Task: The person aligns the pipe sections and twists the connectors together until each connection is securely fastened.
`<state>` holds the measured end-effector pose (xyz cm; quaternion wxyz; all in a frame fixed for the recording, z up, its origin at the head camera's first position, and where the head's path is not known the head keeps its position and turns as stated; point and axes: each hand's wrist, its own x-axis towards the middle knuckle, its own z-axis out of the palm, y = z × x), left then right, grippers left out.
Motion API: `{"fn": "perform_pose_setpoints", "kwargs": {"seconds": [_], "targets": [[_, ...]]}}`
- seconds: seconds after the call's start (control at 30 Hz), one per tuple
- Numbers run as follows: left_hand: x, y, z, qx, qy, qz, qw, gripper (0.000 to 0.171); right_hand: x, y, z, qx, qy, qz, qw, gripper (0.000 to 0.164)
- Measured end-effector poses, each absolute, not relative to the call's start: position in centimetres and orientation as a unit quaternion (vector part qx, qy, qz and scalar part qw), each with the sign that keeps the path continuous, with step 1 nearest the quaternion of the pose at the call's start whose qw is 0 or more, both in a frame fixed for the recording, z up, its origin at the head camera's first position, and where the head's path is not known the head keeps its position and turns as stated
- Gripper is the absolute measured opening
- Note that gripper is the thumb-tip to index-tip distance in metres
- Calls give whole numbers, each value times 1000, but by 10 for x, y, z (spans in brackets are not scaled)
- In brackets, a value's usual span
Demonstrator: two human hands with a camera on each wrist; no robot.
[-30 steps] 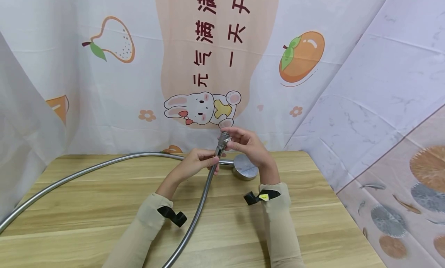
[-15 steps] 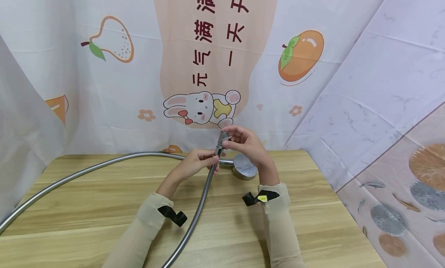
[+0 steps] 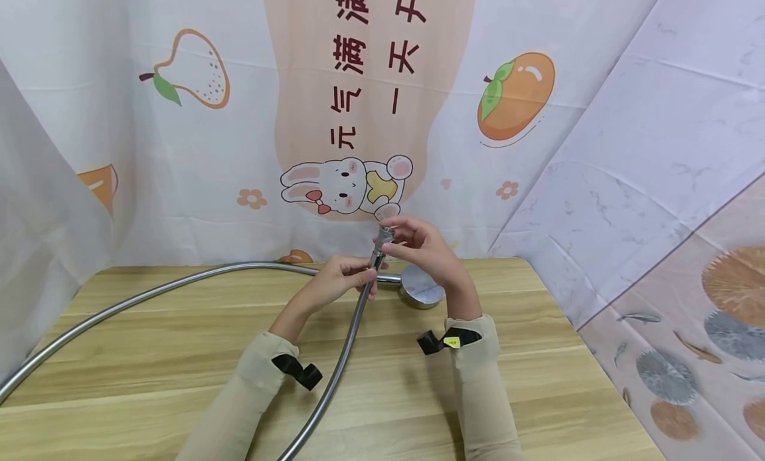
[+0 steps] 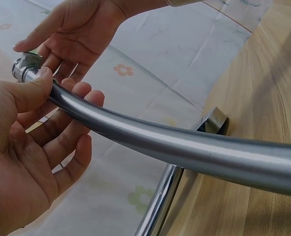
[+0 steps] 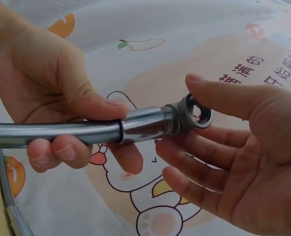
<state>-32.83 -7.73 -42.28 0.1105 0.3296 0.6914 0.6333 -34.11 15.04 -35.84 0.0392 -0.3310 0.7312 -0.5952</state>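
A flexible metal hose (image 3: pixel 340 361) rises off the table to a chrome sleeve (image 5: pixel 145 125). My left hand (image 3: pixel 335 281) grips it just below its upper end, with the thumb on top and fingers beneath in the right wrist view. On that end sits a short metal fitting (image 5: pixel 182 115) with a threaded side opening facing the right-wrist camera. My right hand (image 3: pixel 427 248) pinches the fitting, thumb at the rim of the opening and fingers along its underside. In the left wrist view the fitting (image 4: pixel 27 66) shows between both hands.
A round metal piece (image 3: pixel 421 288) with a chrome stem lies at the table's back edge, behind the hands. Another stretch of hose (image 3: pixel 149 301) curves along the left. A printed curtain (image 3: pixel 239 149) hangs right behind the wooden table (image 3: pixel 538 394).
The fitting has turned at the hose end, its side facing differently across the frames. My right fingers and thumb have shifted slightly on it. My left hand stays in place.
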Motion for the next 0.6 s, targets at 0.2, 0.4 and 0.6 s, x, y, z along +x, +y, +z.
{"fn": "perform_pose_setpoints", "kwargs": {"seconds": [0.2,0.4,0.6], "targets": [[-328,-78,-423,323,695,633,114,33,-348,156,-364,-367,694,-616,66,41],[-327,-79,-422,325,697,630,113,33,-355,159,-369,-402,646,-641,99,39],[-327,-79,-422,326,698,627,116,33,-354,160,-369,-393,644,-649,102,35]]}}
